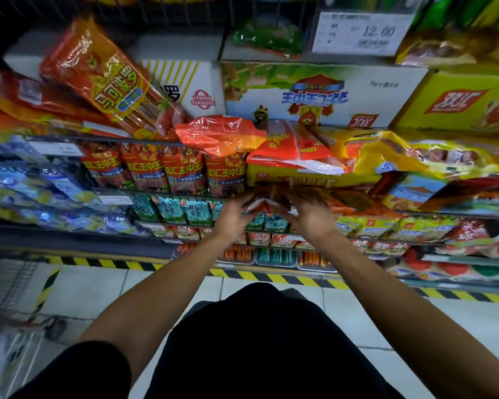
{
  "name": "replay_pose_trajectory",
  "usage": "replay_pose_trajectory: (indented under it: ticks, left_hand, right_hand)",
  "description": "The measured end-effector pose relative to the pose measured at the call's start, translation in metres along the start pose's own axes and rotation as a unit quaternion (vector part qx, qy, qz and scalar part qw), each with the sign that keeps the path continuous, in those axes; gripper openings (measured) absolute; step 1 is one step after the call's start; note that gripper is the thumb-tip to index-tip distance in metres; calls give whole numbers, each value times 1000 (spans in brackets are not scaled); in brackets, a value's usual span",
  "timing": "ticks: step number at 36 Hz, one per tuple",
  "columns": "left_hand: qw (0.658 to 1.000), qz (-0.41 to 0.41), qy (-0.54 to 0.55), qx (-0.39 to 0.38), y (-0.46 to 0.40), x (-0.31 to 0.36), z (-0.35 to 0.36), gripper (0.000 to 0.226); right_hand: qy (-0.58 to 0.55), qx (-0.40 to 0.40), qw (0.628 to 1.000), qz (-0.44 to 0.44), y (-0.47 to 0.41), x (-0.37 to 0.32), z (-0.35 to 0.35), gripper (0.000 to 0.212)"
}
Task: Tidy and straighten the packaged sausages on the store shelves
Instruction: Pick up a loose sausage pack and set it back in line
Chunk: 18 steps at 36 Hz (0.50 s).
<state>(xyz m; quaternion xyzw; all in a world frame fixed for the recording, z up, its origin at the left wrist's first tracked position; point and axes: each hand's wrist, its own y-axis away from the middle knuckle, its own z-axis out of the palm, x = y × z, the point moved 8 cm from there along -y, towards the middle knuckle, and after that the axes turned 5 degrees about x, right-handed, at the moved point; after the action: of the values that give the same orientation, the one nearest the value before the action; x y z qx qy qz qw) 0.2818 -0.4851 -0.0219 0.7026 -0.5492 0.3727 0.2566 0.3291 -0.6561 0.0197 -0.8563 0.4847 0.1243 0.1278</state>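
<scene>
Gripping one sausage pack (267, 203) from both sides, the left hand (233, 216) and the right hand (308, 213) meet at the front edge of the shelf (432, 216). The fingers of each hand curl round an end of the pack. The pack is a clear film sleeve with red and orange sausages showing through; motion blur hides its print. It sits just below a yellow carton-style pack (311, 178) that lies flat on the shelf.

Above that pack, loose red-orange bags (222, 136) lie crumpled and tilted, overlapping one another. To the right, a yellow bag (386, 152) sags across the row. To the left, four red packs (164, 168) stand upright side by side behind the shelf rail. Higher left, a long orange sausage pack (104, 79) leans diagonally against a white box (185, 82).

Printed cartons (314, 90) stand at the back of the upper level. A price tag (360, 33) reading 12.00 hangs above them. Lower shelves carry rows of small teal packets (170, 211). Yellow-black hazard tape (271, 276) lines the floor at the shelf base.
</scene>
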Motion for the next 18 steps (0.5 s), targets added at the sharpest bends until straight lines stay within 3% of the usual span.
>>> replay_pose_trajectory:
  ticks: [13, 18]
  left_hand:
    - [998, 22, 20, 59, 17, 17, -49, 48]
    - [997, 20, 68, 44, 20, 29, -66, 46]
  right_hand:
    - [-75, -26, 997, -20, 0, -11, -7, 64]
    - [-238, 6, 970, 43, 4, -15, -10, 55]
